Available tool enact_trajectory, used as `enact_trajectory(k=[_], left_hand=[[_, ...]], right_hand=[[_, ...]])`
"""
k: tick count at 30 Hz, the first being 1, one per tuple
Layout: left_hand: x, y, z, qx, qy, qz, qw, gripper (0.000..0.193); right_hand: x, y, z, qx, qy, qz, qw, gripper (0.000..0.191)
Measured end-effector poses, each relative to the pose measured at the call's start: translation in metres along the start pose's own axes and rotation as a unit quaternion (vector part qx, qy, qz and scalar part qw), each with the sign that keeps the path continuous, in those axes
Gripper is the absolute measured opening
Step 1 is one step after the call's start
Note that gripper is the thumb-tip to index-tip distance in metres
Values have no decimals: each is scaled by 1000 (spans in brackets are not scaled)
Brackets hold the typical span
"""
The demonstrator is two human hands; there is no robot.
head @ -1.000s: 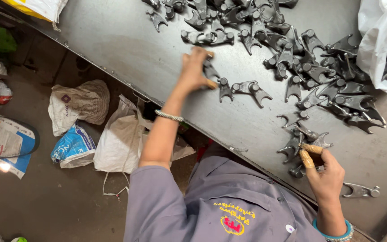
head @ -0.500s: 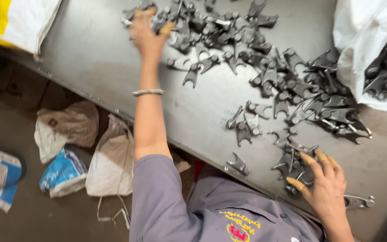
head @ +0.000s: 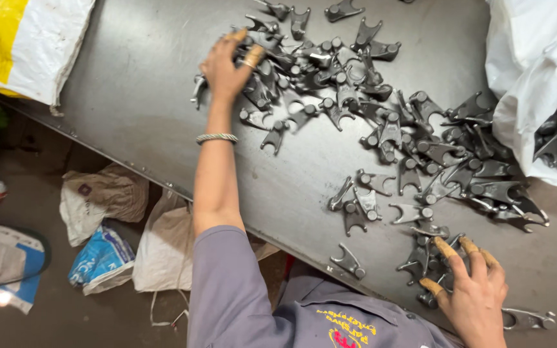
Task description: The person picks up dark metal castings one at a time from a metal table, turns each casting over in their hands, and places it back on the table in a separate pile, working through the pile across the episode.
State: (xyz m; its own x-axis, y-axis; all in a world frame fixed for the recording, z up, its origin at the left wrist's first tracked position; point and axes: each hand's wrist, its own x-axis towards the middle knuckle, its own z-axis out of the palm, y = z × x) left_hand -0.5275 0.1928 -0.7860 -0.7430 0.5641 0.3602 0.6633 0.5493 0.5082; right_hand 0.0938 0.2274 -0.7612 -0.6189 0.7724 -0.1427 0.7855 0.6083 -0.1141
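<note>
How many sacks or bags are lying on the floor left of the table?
4 in plain view: a beige bag, a white bag, a blue-and-white bag and a pale sack. Scraps at the left edge may be more.

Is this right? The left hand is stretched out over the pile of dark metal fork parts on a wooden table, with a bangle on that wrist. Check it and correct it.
One detail is wrong: the table is grey metal, not wooden. The head view shows it. The rest holds: the left hand is stretched out over the pile of dark metal fork parts, and a bangle sits on that wrist.
</note>
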Motion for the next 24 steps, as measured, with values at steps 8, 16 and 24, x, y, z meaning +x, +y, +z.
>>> enact_trajectory(k=[8,16,24], left_hand=[[-114,102,7,-163,-82,125,975,55],[-204,172,9,-254,-211,177,927,45],[22,105,46,-41,55,-40,997,54]], right_hand=[[-8,-8,-12,22,25,-14,999,80],[-14,-9,-17,25,33,-12,999,79],[-5,-13,-25,47,13,12,999,77]])
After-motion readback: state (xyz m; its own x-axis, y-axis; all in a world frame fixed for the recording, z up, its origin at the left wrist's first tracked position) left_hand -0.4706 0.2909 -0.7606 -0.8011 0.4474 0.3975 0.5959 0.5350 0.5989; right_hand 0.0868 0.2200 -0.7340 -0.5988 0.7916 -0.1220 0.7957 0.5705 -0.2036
